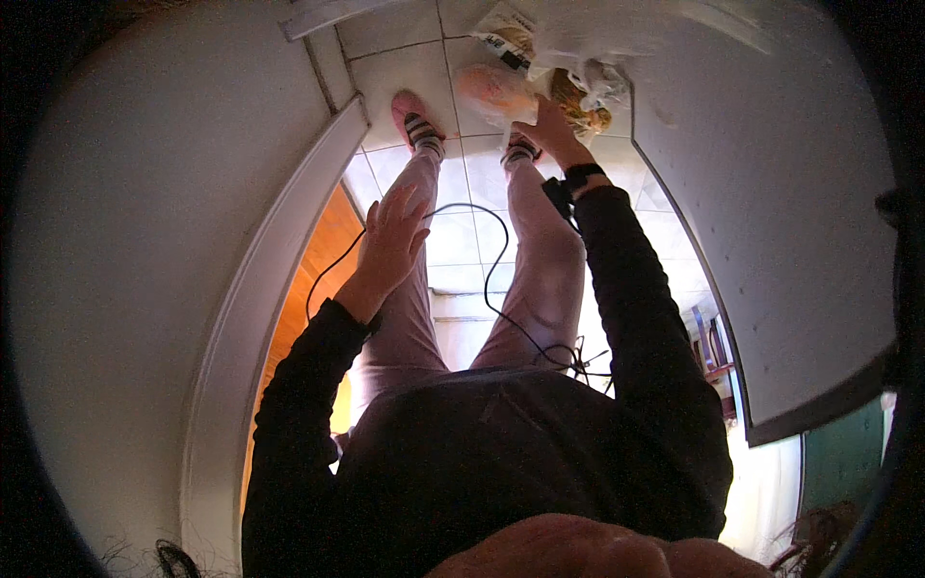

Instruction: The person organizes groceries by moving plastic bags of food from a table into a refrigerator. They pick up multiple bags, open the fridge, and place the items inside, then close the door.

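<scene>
My left hand (394,242) holds nothing, its fingers apart, over my left shin; I cannot tell whether it touches the trouser leg (408,289). My right hand (555,134) reaches down past my right foot, thumb and fingers apart. Beside its fingertips on the floor is a clear plastic bag (495,90) with something pinkish-orange in it. Just beyond the hand is another plastic bag (603,83) with brownish contents that I cannot make out. Whether the fingers touch either bag is unclear. Farther off lies a printed packet (506,36) bearing writing.
A white door frame (289,217) stands on my left and a pale panel (751,180), perhaps a door, on my right. A black cable (498,267) loops across my legs. Floor tiles (405,65) lie under my pink slippers (406,108). An orange-brown surface (318,253) shows at left.
</scene>
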Demonstrator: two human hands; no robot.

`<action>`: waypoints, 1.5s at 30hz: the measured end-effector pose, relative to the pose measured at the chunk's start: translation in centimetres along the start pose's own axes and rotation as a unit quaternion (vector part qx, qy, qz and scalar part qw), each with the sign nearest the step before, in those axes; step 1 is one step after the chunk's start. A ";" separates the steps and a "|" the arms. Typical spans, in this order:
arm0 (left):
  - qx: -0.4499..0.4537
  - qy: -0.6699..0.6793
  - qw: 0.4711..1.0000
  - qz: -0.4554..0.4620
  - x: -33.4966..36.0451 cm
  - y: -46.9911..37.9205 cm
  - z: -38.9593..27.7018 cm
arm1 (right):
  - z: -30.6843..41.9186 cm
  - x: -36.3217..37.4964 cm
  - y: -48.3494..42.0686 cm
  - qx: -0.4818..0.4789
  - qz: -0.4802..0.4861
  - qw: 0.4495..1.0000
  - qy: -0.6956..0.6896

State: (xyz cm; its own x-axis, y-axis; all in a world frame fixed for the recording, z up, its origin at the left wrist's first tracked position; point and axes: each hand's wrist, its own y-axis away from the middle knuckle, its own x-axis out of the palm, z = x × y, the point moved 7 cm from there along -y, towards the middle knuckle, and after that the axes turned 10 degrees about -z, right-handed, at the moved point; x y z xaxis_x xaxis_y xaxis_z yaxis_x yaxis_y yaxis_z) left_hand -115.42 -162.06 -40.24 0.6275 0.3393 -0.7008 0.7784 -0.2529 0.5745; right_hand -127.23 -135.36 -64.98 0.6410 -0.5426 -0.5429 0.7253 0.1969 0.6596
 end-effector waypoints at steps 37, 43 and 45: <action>-0.117 0.469 0.872 -0.080 1.1 -1.4 0.4 | 7.9 -12.9 13.0 0.201 0.080 0.923 -0.318; 0.000 0.741 0.666 -0.089 -4.7 -7.0 -5.3 | 15.0 -14.8 15.5 0.155 0.134 0.947 -0.249; 0.084 0.658 0.723 -0.195 -8.1 -7.4 -6.7 | 16.6 -15.7 16.4 0.145 0.130 0.921 -0.337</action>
State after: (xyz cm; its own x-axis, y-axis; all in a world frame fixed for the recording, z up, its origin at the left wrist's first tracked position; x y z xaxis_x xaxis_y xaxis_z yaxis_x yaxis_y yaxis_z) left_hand -126.40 -156.88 -36.01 -0.1141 0.9543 0.2762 0.9518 0.0253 0.3056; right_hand -129.52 -137.20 -36.98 0.4109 -0.9110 0.0339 0.4095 0.2177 0.8860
